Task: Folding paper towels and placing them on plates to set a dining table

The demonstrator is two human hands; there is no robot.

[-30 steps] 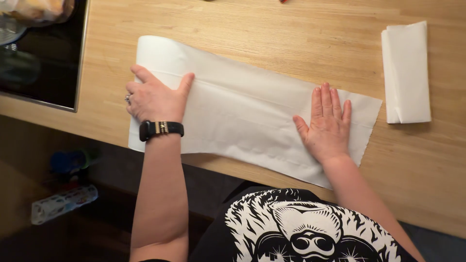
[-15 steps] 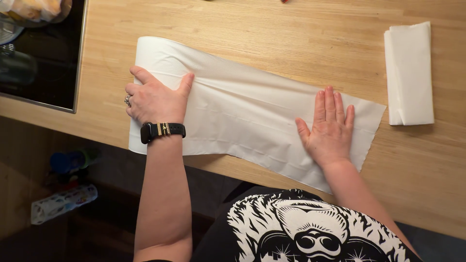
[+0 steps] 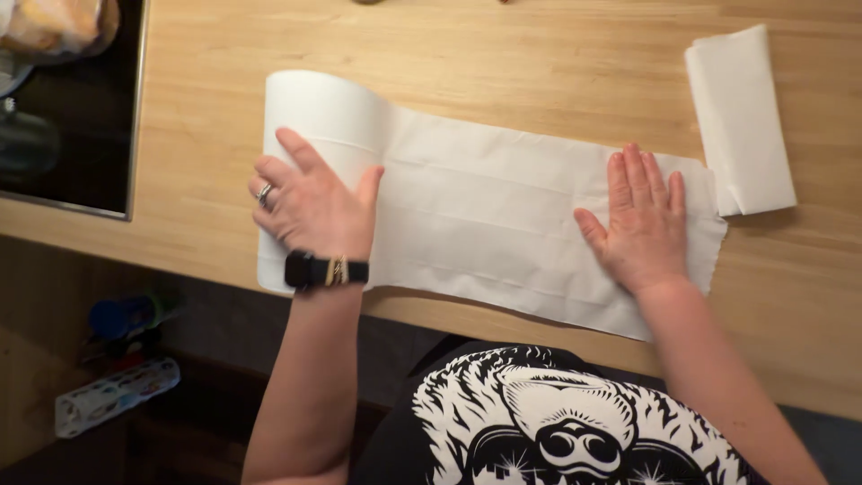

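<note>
Paper towel [image 3: 503, 216] flat beneath both hands

A home kitchen: wooden countertop [image 3: 557, 54] beside a black cooktop [image 3: 63, 117].

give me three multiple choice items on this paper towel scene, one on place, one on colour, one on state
1. Where does the folded paper towel lie?
A. on the stovetop
B. on the wooden counter, past the right hand
C. under the left hand

2. What colour is the wrist band?
A. black
B. red
C. white

3. How does the right hand rest?
A. clenched
B. pinching an edge
C. flat, fingers spread on the unrolled sheet

Key: 1 B, it sits on wood beside the sheet's end; 2 A, the strap is dark; 3 C, the palm is pressed down.
</note>
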